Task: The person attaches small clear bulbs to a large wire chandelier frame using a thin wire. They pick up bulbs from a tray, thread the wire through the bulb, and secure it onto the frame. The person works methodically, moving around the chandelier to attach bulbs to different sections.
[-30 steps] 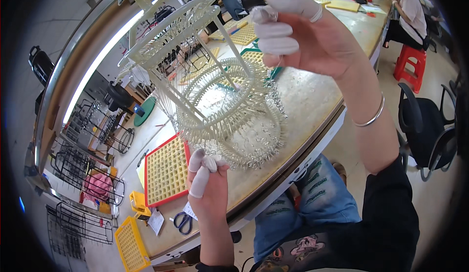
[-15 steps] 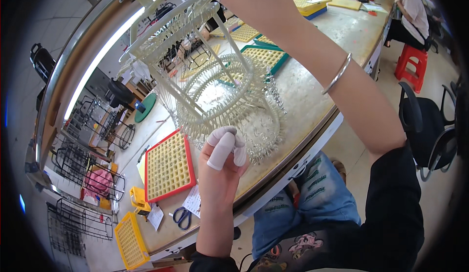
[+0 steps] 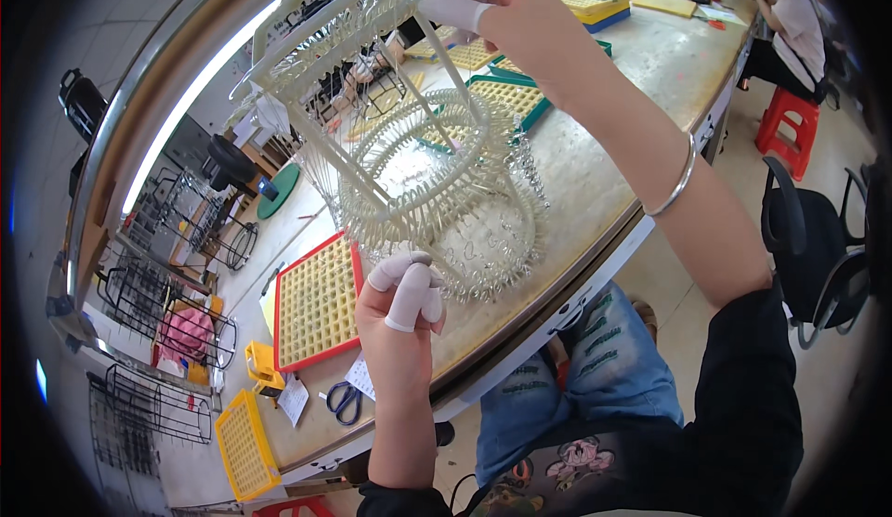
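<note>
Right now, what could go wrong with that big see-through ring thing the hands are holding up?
1. The tiered frame is held only by the right hand at the top and the left hand at the bottom rim; it might tip or slip.
2. Its lower ring bristles with small clear pieces; a bump on the table could knock some loose.
3. The red-edged grid tray lies close below and could get nudged.

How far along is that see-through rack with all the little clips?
Hard to tell exactly. The tiered clear plastic rack stands on the worktable, and its lower rings look lined with small clear pieces. In hand: the left hand grips the bottom ring, the right hand holds the top ring. The red-framed grid tray beside it looks full, so pieces seem left to handle.
</note>
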The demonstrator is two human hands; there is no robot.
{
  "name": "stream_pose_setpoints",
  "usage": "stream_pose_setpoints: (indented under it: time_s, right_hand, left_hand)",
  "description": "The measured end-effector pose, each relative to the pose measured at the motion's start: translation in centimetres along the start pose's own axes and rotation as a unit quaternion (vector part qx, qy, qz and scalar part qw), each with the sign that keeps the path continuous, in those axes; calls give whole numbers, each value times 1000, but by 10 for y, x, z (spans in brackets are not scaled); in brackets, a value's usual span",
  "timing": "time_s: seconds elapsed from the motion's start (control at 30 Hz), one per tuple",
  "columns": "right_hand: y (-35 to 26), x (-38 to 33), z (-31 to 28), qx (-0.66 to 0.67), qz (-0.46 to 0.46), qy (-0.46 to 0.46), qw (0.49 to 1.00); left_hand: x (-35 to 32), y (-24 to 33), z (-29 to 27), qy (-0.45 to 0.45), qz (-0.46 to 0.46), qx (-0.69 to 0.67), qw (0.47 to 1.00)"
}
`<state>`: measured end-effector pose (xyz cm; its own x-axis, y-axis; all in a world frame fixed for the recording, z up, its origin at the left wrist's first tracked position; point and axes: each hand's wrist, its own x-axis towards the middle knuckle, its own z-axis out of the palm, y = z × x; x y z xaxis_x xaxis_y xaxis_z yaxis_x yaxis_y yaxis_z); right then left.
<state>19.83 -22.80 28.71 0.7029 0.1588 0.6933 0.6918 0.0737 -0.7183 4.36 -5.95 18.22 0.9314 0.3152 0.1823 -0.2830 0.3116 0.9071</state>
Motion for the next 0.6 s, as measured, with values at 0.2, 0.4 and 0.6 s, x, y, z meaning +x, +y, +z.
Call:
stream_pose_setpoints:
  time_s: [0.2, 0.4, 0.6]
  right_hand:
    - [22, -10, 12, 352, 116, -102, 923]
    - [24, -28, 22, 303, 162, -65, 937]
    - [6, -44, 35, 286, 175, -47, 941]
  left_hand:
    - [0, -7, 0, 62, 92, 68, 991]
    - [2, -10, -1, 49, 116, 132, 983]
    - [1, -8, -15, 70, 119, 209, 968]
